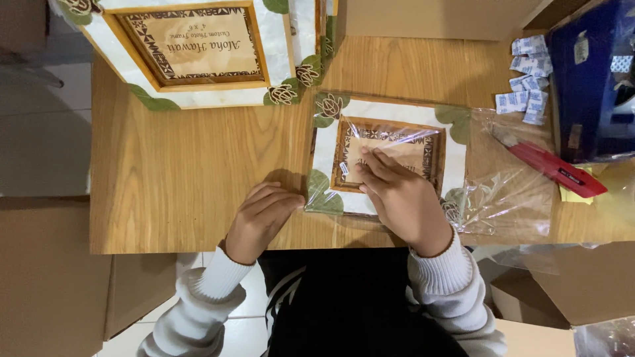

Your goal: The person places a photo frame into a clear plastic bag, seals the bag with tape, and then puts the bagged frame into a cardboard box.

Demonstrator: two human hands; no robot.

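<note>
hands (pixel 397 198) pressing bagged photo frame (pixel 390 155), wooden table (pixel 185 172)

warm indoor light | glare on plastic wrap (pixel 397 135) | sharp focus | soft shadows

A wooden table (pixel 185 172) carries everything. Under the right hand (pixel 403 198) lies a bagged photo frame (pixel 390 155); a red cutter (pixel 552 168) and white packets (pixel 529 79) lie beyond it to the right, more frames (pixel 198 49) stacked above the left hand (pixel 261 215).
</note>
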